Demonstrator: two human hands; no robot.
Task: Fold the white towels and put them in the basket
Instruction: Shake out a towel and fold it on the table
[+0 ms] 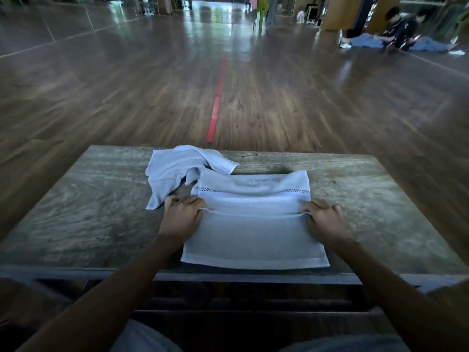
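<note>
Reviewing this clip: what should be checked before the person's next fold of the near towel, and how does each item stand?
1. Left hand pinches the near towel at its left edge: ok.
2. Right hand pinches its right edge, level with the left: ok.
3. Near towel lies smooth on the wooden table: ok.
4. Crumpled towel clear of the near towel: not ok, it meets the far left corner.
5. Basket within reach: cannot tell, none in view.
</note>
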